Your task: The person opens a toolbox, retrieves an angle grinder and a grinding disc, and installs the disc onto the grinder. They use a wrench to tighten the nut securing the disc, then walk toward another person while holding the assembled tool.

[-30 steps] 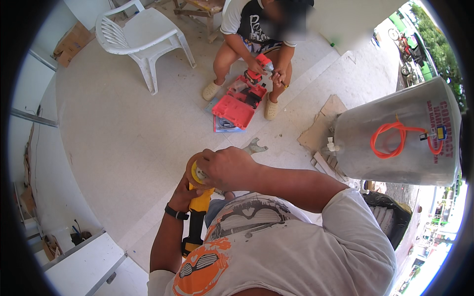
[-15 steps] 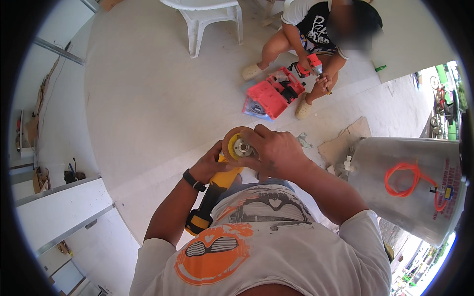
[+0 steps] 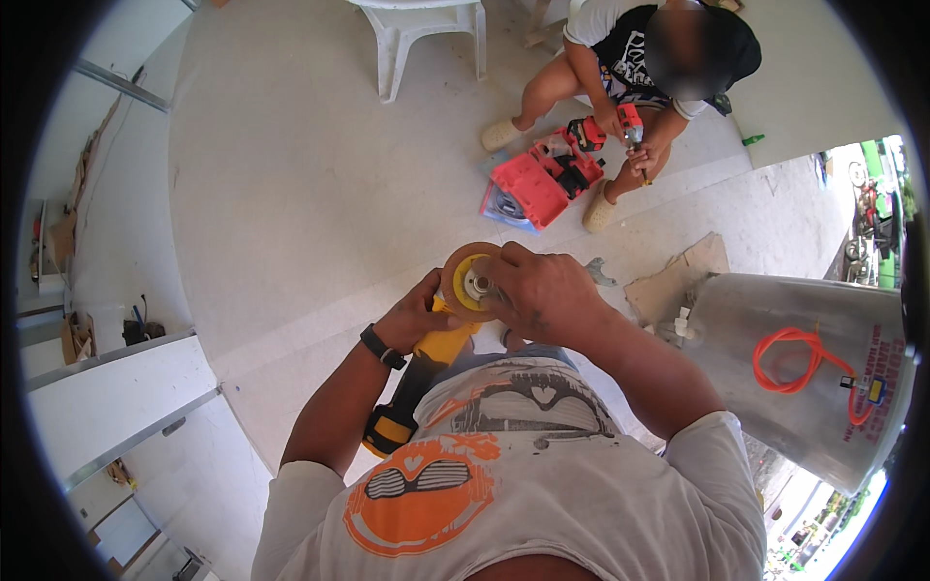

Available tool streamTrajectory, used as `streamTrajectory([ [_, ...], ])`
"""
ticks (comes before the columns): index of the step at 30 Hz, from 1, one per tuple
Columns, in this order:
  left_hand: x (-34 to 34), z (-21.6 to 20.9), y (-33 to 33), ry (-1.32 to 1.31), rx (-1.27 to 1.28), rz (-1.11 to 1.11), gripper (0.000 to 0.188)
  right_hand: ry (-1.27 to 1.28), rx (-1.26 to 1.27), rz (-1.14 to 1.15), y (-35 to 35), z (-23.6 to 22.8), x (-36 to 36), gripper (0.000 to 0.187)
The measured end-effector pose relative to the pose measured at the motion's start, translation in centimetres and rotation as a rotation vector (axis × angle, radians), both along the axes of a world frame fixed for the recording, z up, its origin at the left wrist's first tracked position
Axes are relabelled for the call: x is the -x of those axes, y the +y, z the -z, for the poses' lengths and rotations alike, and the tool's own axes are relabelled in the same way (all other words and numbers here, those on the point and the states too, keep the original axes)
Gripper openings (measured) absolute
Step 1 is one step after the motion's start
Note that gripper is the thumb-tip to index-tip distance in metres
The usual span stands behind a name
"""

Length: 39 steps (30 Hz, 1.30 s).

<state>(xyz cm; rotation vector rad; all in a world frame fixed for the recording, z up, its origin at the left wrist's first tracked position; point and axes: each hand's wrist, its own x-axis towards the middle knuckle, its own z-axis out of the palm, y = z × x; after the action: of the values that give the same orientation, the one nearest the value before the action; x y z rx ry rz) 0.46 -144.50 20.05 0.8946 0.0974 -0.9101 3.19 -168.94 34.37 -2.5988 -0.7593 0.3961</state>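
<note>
A yellow-and-black cordless angle grinder [image 3: 438, 356] is in front of my belly, its head pointing away from me and its battery end near my shirt. My left hand [image 3: 415, 318] is closed round its neck, just behind the head. On the head sits a brown-rimmed disc [image 3: 455, 298] with a yellow centre, facing up, a metal nut in its middle. My right hand [image 3: 550, 295] grips the disc's right side, fingers curled over its edge and near the nut. The undersides of the fingers are hidden.
Ahead, a seated person holds a red power driver [image 3: 630, 121] beside an open red tool case [image 3: 531, 194]. A wrench [image 3: 600, 272] and cardboard [image 3: 678, 279] lie on the floor. At right stands a metal tank [image 3: 727, 358] with an orange hose [image 3: 759, 363]. A white chair [image 3: 417, 34] is behind.
My right fingers have shifted slightly on the disc, and the grinder's head tilts a little differently. The seated person's red driver has moved slightly. My view has shifted a little.
</note>
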Motion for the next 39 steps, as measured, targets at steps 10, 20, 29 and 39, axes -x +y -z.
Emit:
streamTrajectory([
  [10,-0.1,-0.5,0.0,0.011,-0.017,0.001,0.079,0.036,0.077,-0.054,-0.2,-0.3,-0.4,0.052],
  [20,0.2,-0.1,-0.1,-0.012,-0.061,-0.023,0.089,0.033,0.053,-0.051,-0.3,-0.2,-0.2,0.051],
  [29,0.1,0.7,0.2,-0.014,-0.015,-0.003,0.089,0.102,0.097,-0.069,0.2,-0.1,-0.1,0.056],
  [39,0.0,1.2,0.6,0.013,-0.034,0.004,0.088,0.077,0.113,-0.043,0.2,-0.2,-0.3,0.058],
])
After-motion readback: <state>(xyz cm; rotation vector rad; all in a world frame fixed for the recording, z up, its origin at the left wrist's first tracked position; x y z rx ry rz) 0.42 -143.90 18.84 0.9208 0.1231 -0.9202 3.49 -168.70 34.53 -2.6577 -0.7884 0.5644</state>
